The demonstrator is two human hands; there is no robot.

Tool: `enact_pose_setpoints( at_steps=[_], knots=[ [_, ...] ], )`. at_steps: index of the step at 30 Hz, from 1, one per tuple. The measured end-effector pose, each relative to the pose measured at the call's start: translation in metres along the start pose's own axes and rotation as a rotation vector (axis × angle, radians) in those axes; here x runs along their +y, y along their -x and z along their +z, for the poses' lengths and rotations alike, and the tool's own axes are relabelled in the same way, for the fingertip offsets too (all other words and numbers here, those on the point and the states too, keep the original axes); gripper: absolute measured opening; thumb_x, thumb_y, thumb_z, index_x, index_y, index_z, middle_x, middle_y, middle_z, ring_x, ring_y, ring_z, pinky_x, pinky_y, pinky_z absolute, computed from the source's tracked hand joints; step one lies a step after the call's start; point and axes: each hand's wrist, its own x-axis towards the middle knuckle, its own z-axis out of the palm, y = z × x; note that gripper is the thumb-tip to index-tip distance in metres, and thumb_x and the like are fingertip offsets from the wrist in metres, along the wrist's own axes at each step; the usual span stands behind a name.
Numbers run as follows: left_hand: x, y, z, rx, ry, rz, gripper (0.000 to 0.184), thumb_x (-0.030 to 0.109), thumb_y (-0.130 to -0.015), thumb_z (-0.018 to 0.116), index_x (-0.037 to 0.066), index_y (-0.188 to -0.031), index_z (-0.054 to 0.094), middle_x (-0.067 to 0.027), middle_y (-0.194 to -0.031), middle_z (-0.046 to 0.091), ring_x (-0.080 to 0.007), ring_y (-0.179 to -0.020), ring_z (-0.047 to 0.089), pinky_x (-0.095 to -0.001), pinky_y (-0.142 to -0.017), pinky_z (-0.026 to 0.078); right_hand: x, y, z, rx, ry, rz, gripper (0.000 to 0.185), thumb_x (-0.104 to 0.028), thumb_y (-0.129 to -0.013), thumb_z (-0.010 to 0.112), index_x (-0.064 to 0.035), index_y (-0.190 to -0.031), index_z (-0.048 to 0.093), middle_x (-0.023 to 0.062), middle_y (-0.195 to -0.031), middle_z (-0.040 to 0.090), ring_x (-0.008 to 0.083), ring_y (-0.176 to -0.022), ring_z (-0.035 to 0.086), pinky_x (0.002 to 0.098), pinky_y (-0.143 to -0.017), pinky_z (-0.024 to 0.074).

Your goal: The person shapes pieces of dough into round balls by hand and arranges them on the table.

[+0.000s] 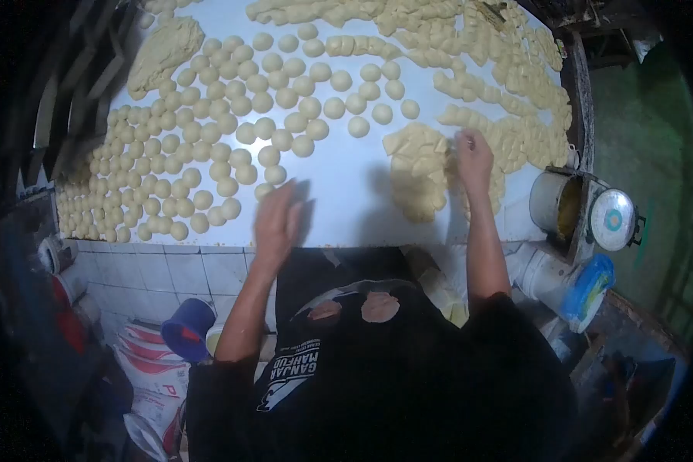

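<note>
My left hand (pixel 276 223) is over the front of the white table (pixel 339 200), slightly blurred, with its fingers stretched out and the thumb apart. Just beyond its fingertips lies a round dough ball (pixel 275 175), one of many set out in loose rows on the left half. On the right, my right hand (pixel 474 160) has its fingers curled together above the cut dough. Whatever is in that grip, if anything, cannot be made out. Between the hands, nearer the right one, sits a flat pile of dough pieces (pixel 417 173). Scored dough strips (pixel 516 138) lie to its right.
A large dough lump (pixel 165 54) rests at the back left. By the right edge stand a metal pot (pixel 550 202) and a round lid (pixel 613 219). Below are a white bucket with a blue rim (pixel 589 289), a purple bucket (pixel 189 327) and printed sacks (pixel 152 369).
</note>
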Motion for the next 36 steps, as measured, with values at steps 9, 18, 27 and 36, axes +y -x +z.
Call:
enact_pose_setpoints(
  at_steps=[9,18,27,36],
  knots=[
    [0.079,-0.167,0.187,-0.403,-0.057,0.303,0.055,-0.003,-0.087,0.063,0.009,-0.142,0.062,-0.0186,-0.133,0.067,-0.0403,-0.122,0.065,-0.0494,-0.1,0.055,0.022,0.007,-0.018,-0.269,-0.093,-0.197,0.027,-0.024,-0.102,0.07,-0.001,-0.116,0.072,0.0197,-0.103,0.076,0.0366,-0.096,0.075,0.0442,-0.088,0.0581],
    [0.041,-0.027,0.067,-0.268,-0.054,-0.233,0.036,-0.003,-0.094,0.059,0.0,-0.128,0.068,-0.0231,-0.11,0.067,-0.0414,-0.109,0.066,-0.0479,-0.097,0.053,0.055,-0.094,-0.01,-0.213,-0.116,-0.23,0.022,-0.018,-0.103,0.067,-0.0004,-0.115,0.071,0.0221,-0.111,0.074,0.0404,-0.106,0.072,0.0487,-0.092,0.0565],
    [0.021,0.085,0.042,-0.13,-0.098,-0.22,0.047,-0.012,-0.086,0.062,0.002,-0.13,0.065,-0.0221,-0.124,0.065,-0.0436,-0.115,0.063,-0.0491,-0.098,0.053,-0.014,-0.22,0.068,-0.267,0.182,-0.747,0.026,-0.019,-0.104,0.061,-0.0053,-0.124,0.072,0.016,-0.128,0.072,0.037,-0.115,0.07,0.0478,-0.095,0.056],
    [0.022,0.034,0.057,-0.158,-0.319,0.023,0.051,0.019,-0.088,0.082,0.012,-0.135,0.065,-0.0149,-0.14,0.061,-0.0393,-0.124,0.06,-0.0534,-0.103,0.048,-0.075,-0.194,0.129,-0.346,0.226,-0.405,0.037,-0.031,-0.094,0.073,-0.0091,-0.124,0.072,0.017,-0.122,0.075,0.038,-0.115,0.071,0.0498,-0.095,0.0576]
  ],
)
